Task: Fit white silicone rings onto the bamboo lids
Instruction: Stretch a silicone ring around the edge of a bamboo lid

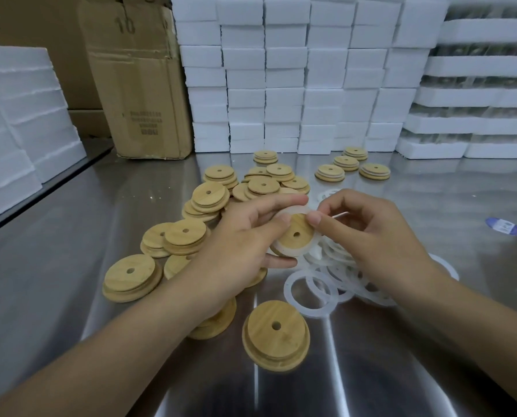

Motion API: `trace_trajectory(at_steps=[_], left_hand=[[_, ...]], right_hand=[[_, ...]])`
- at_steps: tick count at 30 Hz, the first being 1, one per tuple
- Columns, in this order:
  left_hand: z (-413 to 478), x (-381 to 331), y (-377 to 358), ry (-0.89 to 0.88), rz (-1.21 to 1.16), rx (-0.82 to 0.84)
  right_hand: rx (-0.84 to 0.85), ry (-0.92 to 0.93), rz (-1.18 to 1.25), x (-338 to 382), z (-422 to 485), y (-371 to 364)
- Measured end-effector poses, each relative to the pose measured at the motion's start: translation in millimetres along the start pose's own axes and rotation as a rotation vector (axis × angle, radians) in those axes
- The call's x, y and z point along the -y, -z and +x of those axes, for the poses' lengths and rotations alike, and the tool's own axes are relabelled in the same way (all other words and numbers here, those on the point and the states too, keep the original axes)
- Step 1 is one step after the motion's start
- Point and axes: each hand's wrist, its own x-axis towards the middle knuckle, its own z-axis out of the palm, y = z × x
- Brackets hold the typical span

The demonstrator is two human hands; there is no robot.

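Right in the middle, a bamboo lid (296, 236) with a small hole is held up off the table, tilted toward the camera. A white ring (293, 210) sits around its edge, showing along the top and the lower left. The left hand (245, 236) grips the lid, thumb on its upper edge and fingers curled under it. The right hand (371, 236) pinches the ring between thumb and forefinger at the lid's upper right.

Just below and right of the held lid lies a heap of loose rings (311, 290), overlapping one another. Left of it and behind it is a spread of bare lids (209, 197), some stacked. Nearer the camera than the held lid, a single lid (276, 338) lies on its own. Beyond the held lid to the right, four lids (353, 167) lie apart from the rest.

All of it is on a shiny metal table (431, 341). Well right of the held lid lies a blue and white label (503, 227). Far behind it stand white foam boxes (284, 79) and a cardboard box (140, 85).
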Motion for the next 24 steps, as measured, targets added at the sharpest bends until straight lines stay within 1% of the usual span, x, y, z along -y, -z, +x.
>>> trace_trajectory(at_steps=[4,8,16,20,24], left_hand=[[0,1,2,-0.035,-0.005,-0.006],[1,2,0,-0.058,-0.046,-0.02],[0,-1,2,-0.101,-0.207,-0.129],[0,-2,2,-0.12,-0.218,-0.172],[0,0,2,-0.134,-0.195,-0.18]], right_hand=[[-0.02,-0.025,0.034,5,1,1],[0.003,-0.033,0.017,10,1,4],[0.015,-0.018,0.023,20,2,4],[0.047,-0.046,0.004,23,2,6],[0.06,-0.069,-0.026,21,1,5]])
